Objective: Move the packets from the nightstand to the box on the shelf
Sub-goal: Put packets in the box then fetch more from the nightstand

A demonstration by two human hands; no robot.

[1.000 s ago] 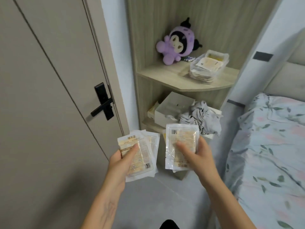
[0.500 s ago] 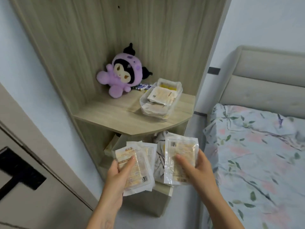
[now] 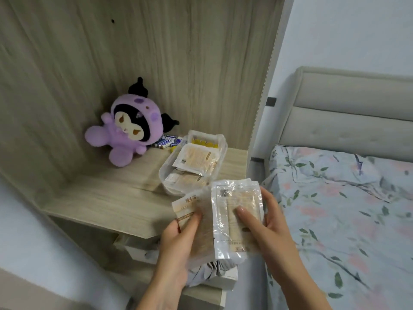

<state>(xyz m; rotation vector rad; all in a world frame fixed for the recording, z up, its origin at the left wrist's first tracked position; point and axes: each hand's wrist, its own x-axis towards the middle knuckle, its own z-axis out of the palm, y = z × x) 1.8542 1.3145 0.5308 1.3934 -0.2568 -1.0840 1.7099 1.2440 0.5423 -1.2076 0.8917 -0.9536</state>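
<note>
Both hands are gripping packets: left hand (image 3: 176, 238) pinching one stack (image 3: 190, 211), right hand (image 3: 266, 222) another (image 3: 237, 215), just before the box (image 3: 221, 144) on the shelf (image 3: 107, 202); a plush (image 3: 127, 130) and batteries (image 3: 167, 140) are sitting behind.

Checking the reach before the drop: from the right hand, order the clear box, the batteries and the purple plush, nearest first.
From the right hand:
1. Clear box, just up-left on the shelf.
2. Batteries, behind the box.
3. Purple plush, in the back-left corner.
</note>
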